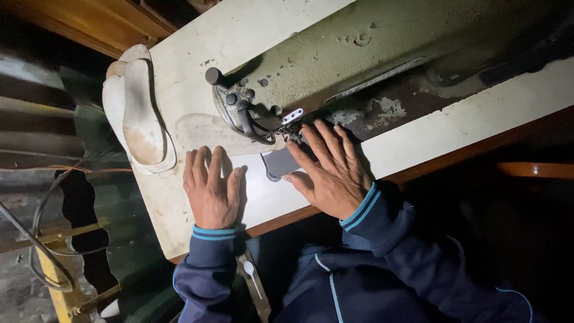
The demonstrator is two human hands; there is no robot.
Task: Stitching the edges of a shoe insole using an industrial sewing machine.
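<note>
Hands lie flat and spread, left [210, 191] on table [179, 203], right [332, 170] partly hiding grey piece [278, 161] under sewing machine [335, 66].

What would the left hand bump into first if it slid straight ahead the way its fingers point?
Probably the flat pale insole-shaped piece lying on the table just beyond the left hand's fingertips; the green sewing machine's head sits slightly to the right of that line.

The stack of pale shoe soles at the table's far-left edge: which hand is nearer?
Left. The left hand lies flat just beside the stack of soles; the right hand rests farther off, under the sewing machine.
</note>
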